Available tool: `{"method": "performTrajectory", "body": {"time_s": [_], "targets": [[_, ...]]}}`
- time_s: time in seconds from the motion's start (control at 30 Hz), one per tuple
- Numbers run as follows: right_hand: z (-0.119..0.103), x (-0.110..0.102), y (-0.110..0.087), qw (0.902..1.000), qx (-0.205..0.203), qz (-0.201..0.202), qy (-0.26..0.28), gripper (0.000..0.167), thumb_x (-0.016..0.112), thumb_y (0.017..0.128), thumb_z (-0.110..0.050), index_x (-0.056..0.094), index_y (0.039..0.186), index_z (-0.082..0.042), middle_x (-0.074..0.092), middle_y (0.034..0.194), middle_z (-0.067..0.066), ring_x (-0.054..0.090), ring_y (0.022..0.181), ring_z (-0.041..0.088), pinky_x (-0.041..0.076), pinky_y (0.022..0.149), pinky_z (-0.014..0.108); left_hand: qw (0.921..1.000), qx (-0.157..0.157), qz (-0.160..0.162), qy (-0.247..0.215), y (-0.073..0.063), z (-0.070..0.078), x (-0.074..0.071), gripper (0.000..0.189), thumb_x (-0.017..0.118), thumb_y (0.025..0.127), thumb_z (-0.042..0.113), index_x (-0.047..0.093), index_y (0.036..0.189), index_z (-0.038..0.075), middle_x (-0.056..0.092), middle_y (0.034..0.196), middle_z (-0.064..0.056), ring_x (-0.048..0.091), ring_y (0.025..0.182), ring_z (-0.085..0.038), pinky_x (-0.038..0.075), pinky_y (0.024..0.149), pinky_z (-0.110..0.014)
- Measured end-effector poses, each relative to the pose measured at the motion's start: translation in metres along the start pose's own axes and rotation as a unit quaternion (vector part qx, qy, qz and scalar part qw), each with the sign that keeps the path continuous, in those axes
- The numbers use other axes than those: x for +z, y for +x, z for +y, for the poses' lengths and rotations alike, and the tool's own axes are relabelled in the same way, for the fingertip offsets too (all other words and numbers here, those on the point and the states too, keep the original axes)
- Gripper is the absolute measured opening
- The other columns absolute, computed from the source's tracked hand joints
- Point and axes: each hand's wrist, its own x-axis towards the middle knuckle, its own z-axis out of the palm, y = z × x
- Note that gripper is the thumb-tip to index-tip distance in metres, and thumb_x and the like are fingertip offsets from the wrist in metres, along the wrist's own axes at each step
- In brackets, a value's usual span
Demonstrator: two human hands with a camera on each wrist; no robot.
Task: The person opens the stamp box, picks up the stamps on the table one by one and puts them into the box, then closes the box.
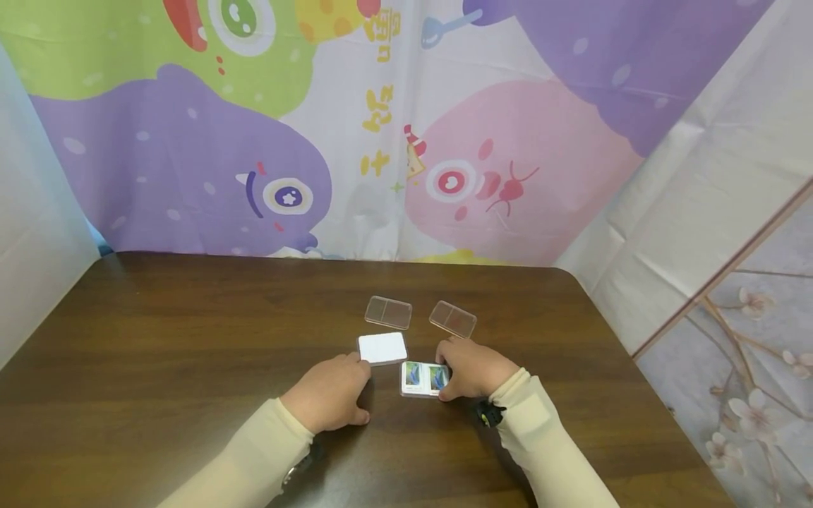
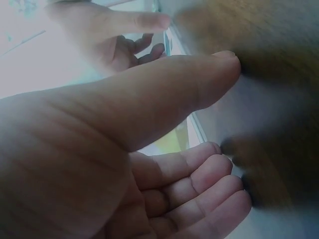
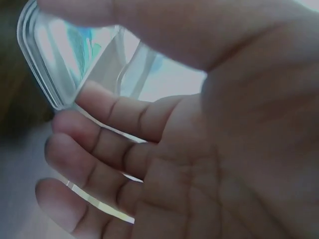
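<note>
My right hand grips the right end of a clear plastic card box, its thumb on the near side and its fingers on the far side. Inside the box lies a card printed with two blue-and-green pictures. In the right wrist view, a rounded corner of the box sits between thumb and forefinger. My left hand rests on the table, fingertips beside a second box holding a white stack. Thumb and fingers of the left hand are spread apart with nothing between them; whether a fingertip touches that box cannot be told.
Two clear plastic lids, one on the left and one on the right, lie flat beyond the boxes. All stand on a brown wooden table. A cartoon-printed curtain hangs behind its far edge.
</note>
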Motion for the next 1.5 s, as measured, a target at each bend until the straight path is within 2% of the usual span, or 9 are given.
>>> {"method": "performTrajectory", "body": {"time_s": [0.17, 0.37, 0.53, 0.67, 0.8, 0.9, 1.03, 1.2, 1.5], "targets": [[0.014, -0.003, 0.004, 0.9995, 0.027, 0.016, 0.005, 0.043, 0.09, 0.078, -0.02, 0.065, 0.11, -0.006, 0.056, 0.098, 0.003, 0.053, 0.086, 0.019, 0.05, 0.078, 0.04, 1.0, 0.001, 0.004, -0.009, -0.001, 0.001, 0.0, 0.048, 0.095, 0.072, 0.025, 0.064, 0.098, -0.002, 0.061, 0.093, -0.011, 0.063, 0.089, -0.029, 0.055, 0.083, -0.048], [0.022, -0.006, 0.007, 0.9988, 0.03, 0.033, -0.019, 0.043, 0.087, 0.08, -0.019, 0.065, 0.114, -0.005, 0.056, 0.101, 0.006, 0.053, 0.091, 0.023, 0.05, 0.08, 0.042, 0.9999, -0.001, 0.004, -0.015, -0.001, 0.0, 0.001, 0.048, 0.095, 0.072, 0.025, 0.065, 0.098, -0.002, 0.06, 0.093, -0.01, 0.063, 0.088, -0.028, 0.055, 0.083, -0.047], [0.024, -0.008, 0.006, 0.9988, 0.035, 0.033, -0.009, 0.043, 0.086, 0.081, -0.018, 0.064, 0.116, -0.005, 0.056, 0.101, 0.007, 0.053, 0.088, 0.022, 0.05, 0.078, 0.041, 0.9995, 0.007, -0.006, -0.03, 0.003, -0.003, -0.003, 0.043, 0.092, 0.075, 0.022, 0.065, 0.101, -0.001, 0.063, 0.095, -0.009, 0.064, 0.09, -0.027, 0.055, 0.085, -0.046], [0.024, -0.011, 0.004, 0.9987, 0.034, 0.038, -0.004, 0.044, 0.086, 0.079, -0.017, 0.064, 0.115, -0.004, 0.056, 0.102, 0.007, 0.054, 0.088, 0.022, 0.05, 0.08, 0.042, 0.9985, 0.011, -0.003, -0.054, 0.012, -0.011, -0.006, 0.04, 0.089, 0.079, 0.018, 0.065, 0.106, 0.001, 0.067, 0.1, -0.009, 0.066, 0.093, -0.026, 0.054, 0.088, -0.046], [0.024, -0.01, 0.004, 0.9987, 0.032, 0.041, -0.002, 0.045, 0.087, 0.078, -0.016, 0.065, 0.114, -0.003, 0.056, 0.101, 0.008, 0.054, 0.088, 0.023, 0.051, 0.08, 0.043, 0.9983, 0.001, 0.04, -0.043, 0.025, -0.024, -0.006, 0.044, 0.087, 0.081, 0.02, 0.064, 0.113, 0.0, 0.064, 0.101, -0.01, 0.063, 0.092, -0.027, 0.053, 0.086, -0.047], [0.024, -0.009, 0.005, 0.9986, 0.033, 0.04, -0.006, 0.045, 0.086, 0.078, -0.017, 0.065, 0.115, -0.003, 0.056, 0.101, 0.007, 0.053, 0.088, 0.022, 0.05, 0.08, 0.043, 0.997, -0.026, 0.065, -0.034, 0.034, -0.032, -0.004, 0.057, 0.087, 0.082, 0.027, 0.061, 0.123, -0.003, 0.061, 0.107, -0.013, 0.062, 0.095, -0.031, 0.053, 0.086, -0.047], [0.024, -0.007, 0.007, 0.9985, 0.038, 0.04, -0.008, 0.045, 0.086, 0.08, -0.017, 0.065, 0.116, -0.002, 0.056, 0.101, 0.008, 0.054, 0.088, 0.023, 0.05, 0.08, 0.043, 0.9963, -0.055, 0.06, -0.026, 0.044, -0.038, -0.002, 0.068, 0.088, 0.081, 0.037, 0.061, 0.128, -0.004, 0.062, 0.114, -0.016, 0.062, 0.098, -0.032, 0.054, 0.084, -0.049], [0.026, -0.008, 0.007, 0.9976, 0.046, 0.05, -0.012, 0.042, 0.087, 0.08, -0.016, 0.065, 0.113, -0.001, 0.056, 0.099, 0.009, 0.054, 0.087, 0.023, 0.051, 0.079, 0.044, 0.9969, -0.06, 0.051, -0.006, 0.053, -0.038, 0.004, 0.07, 0.087, 0.081, 0.041, 0.063, 0.128, -0.005, 0.064, 0.12, -0.02, 0.063, 0.104, -0.035, 0.055, 0.084, -0.05], [0.028, -0.006, 0.008, 0.9967, 0.057, 0.059, 0.002, 0.039, 0.087, 0.081, -0.016, 0.064, 0.109, -0.002, 0.056, 0.095, 0.007, 0.055, 0.082, 0.022, 0.051, 0.075, 0.043, 0.9972, -0.049, 0.056, 0.005, 0.048, -0.041, 0.003, 0.045, 0.089, 0.077, 0.035, 0.07, 0.101, 0.002, 0.061, 0.097, -0.011, 0.058, 0.085, -0.026, 0.054, 0.07, -0.045]]}}
